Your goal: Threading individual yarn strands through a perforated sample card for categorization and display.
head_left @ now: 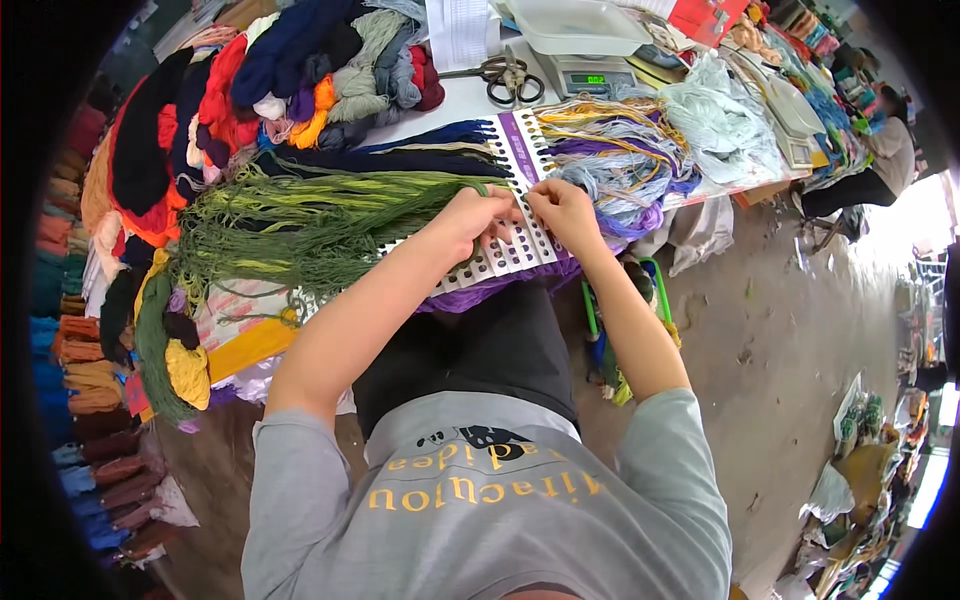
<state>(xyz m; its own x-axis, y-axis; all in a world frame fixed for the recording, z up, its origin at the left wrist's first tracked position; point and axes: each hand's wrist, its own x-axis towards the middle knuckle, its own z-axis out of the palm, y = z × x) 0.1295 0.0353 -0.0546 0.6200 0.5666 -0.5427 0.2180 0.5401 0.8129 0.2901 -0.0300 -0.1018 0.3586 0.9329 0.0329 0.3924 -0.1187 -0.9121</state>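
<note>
My left hand (487,218) is over a white card strip (520,255) punched with rows of holes. Its thumb and forefinger are pinched at the end of a green thread (440,192), part of a long bundle of dark and light green thread (290,225) spreading left. My right hand (563,212) is closed in a pinch at the strip's right edge; what its fingertips hold is too small to make out. Farther up, the strip has a purple band (519,145), with navy thread (430,150) looped in holes on its left and mixed blue, gold and purple thread (620,150) on its right.
Black-handled scissors (514,80) and a digital scale (590,76) with a clear tray (575,25) stand at the table's back. Coloured yarn hanks (270,70) pile up at the far left. Pale blue thread (720,115) lies at the right. A person (885,150) sits beyond.
</note>
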